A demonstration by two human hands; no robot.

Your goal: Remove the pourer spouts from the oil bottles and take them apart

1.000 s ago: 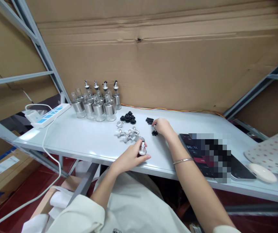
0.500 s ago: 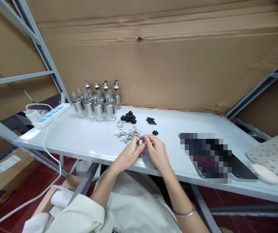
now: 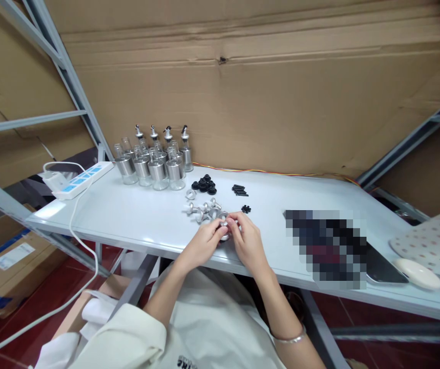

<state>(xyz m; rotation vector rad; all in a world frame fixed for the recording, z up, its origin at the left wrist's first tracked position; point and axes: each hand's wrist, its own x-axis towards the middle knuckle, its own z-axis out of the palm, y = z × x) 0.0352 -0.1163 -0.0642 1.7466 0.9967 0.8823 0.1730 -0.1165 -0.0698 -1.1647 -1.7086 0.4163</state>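
Right hand (image 3: 249,241) has come back from the black parts (image 3: 246,209) and now meets left hand (image 3: 203,244). The 2 hands both pinch the silver cap (image 3: 224,225) low over the table (image 3: 135,220), near its front edge. Whether the right fingers also hold a black piece, cannot tell. Loose spouts (image 3: 201,210) sit just behind, bare tabletop lies left, bottles (image 3: 154,164) stand well back.

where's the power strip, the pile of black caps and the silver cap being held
power strip (image 3: 83,178), head view, on its top face
pile of black caps (image 3: 204,185), head view, middle of the heap
silver cap (image 3: 224,224), head view, on its metal rim
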